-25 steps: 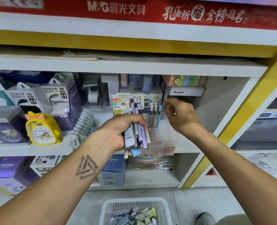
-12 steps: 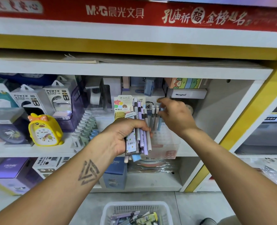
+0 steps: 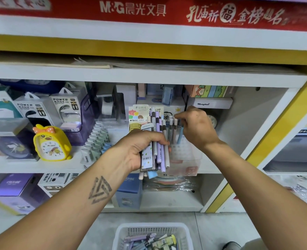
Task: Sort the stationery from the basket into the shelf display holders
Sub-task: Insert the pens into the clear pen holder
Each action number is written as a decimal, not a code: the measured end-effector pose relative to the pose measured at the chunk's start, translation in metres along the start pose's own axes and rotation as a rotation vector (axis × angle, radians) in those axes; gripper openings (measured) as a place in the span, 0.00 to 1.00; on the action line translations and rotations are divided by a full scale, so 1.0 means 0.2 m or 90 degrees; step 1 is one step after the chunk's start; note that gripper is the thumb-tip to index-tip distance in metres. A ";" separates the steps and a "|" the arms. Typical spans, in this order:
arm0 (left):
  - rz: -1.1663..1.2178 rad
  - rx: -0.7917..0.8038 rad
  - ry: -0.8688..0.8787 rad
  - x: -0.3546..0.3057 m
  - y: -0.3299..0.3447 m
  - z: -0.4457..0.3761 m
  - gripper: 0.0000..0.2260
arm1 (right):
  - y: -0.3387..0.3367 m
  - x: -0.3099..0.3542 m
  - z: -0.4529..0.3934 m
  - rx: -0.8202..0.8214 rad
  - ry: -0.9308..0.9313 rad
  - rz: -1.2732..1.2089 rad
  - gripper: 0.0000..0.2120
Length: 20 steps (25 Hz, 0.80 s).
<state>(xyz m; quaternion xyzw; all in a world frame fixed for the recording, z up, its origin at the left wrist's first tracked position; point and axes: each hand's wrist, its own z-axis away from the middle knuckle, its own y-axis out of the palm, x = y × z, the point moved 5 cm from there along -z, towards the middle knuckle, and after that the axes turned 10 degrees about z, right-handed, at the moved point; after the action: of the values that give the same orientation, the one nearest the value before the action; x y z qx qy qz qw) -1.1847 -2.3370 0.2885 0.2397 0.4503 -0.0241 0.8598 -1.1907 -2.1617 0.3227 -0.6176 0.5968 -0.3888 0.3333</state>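
Left hand [image 3: 140, 147] is wrapped tight around a fat bunch of pens and packs [image 3: 155, 141], held up in front of the middle shelf [image 3: 212, 170]. Some pens are purple, some are white, and one flat pack at the back has bright stickers on it. Right hand [image 3: 196, 126] is up at the clear pen holder [image 3: 183, 156] on that shelf. Its fingers are curled near the tops of the pens in the holder [image 3: 174, 129], and it looks like it pinches one of them, but I cannot tell for sure from here.

So how much is done? A few pens stand upright in the clear holder already, a blue one and some pale ones. That is only a small start, I think. The bunch in the left hand is still big, so lots of things must find a spot. Down on the floor sits the white basket [image 3: 123, 231], and it still has more pens and little packs inside.

Beside all this, a yellow duck clock [image 3: 51, 143] sits on the shelf to the left, near some power bank boxes [image 3: 46, 109].
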 end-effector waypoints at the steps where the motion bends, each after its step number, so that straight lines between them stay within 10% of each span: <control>1: 0.002 0.001 -0.001 0.00 0.00 0.00 0.10 | -0.03 0.00 -0.01 -0.027 0.006 -0.002 0.19; 20: -0.003 -0.008 0.004 0.01 0.01 0.00 0.08 | -0.06 -0.04 0.05 -0.054 0.012 -0.099 0.05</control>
<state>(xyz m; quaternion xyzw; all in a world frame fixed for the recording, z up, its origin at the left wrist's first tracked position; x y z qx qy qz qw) -1.1840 -2.3346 0.2878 0.2337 0.4538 -0.0222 0.8596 -1.1767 -2.1524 0.3284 -0.6721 0.5661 -0.3936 0.2699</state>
